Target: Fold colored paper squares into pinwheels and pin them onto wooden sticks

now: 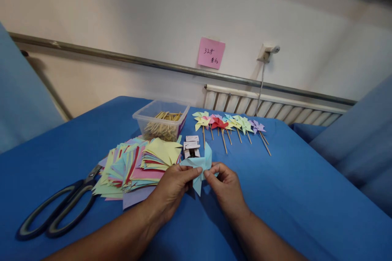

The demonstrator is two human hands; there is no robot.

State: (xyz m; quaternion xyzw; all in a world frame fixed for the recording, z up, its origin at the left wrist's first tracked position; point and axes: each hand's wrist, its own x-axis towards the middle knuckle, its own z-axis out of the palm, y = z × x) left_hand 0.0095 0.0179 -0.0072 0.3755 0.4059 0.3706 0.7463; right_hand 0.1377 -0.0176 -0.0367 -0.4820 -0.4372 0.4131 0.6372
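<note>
both hands pinch one light blue paper pinwheel (199, 167): left hand (173, 187) and right hand (226, 187) closed on it, paper stack (137, 165) just left.

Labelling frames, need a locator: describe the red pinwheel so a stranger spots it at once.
On the blue-covered table, look to the far edge, right of the clear plastic box of sticks, where a row of finished paper pinwheels lies. The red pinwheel sits near the row's middle on a wooden stick. It is the only red one; its neighbours are yellow, green, blue and purple.
</note>
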